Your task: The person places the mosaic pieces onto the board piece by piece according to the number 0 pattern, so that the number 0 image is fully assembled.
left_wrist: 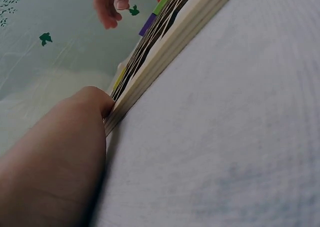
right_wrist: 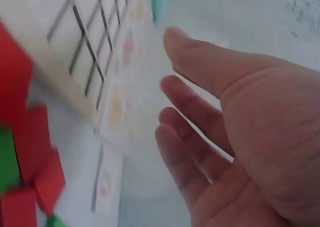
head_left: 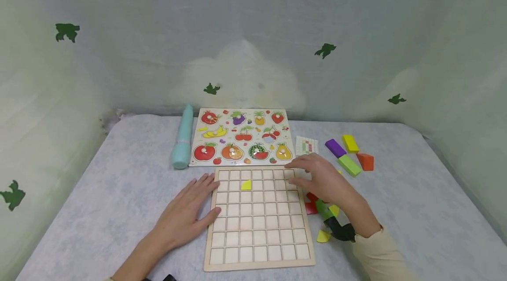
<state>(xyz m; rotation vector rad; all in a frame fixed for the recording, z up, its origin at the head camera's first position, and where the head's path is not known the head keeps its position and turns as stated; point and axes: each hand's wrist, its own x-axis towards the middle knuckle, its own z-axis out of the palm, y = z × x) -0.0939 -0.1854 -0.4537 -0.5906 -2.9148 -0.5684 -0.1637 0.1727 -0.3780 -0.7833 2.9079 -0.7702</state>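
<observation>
A wooden grid board (head_left: 251, 237) lies flat in front of me, with one yellow piece (head_left: 246, 185) in a square of its second row. My left hand (head_left: 186, 215) rests along the board's left edge, fingers straight, thumb touching the frame; the left wrist view shows the thumb (left_wrist: 95, 99) against the board's side. Above the board's upper right corner hovers my right hand (head_left: 321, 180), its fingers apart and slightly bent. Nothing is between those fingers in the right wrist view. Red pieces (right_wrist: 32, 157) and a green piece (right_wrist: 7, 159) lie beside the board, partly under the right arm.
Behind the board lies a fruit peg puzzle (head_left: 247, 136), with a teal bottle-shaped object (head_left: 183, 140) to its left. A small printed card (head_left: 306, 145) is at its right. Purple (head_left: 335, 148), yellow (head_left: 350, 144), lime green (head_left: 349, 165) and orange (head_left: 365, 162) blocks lie farther right.
</observation>
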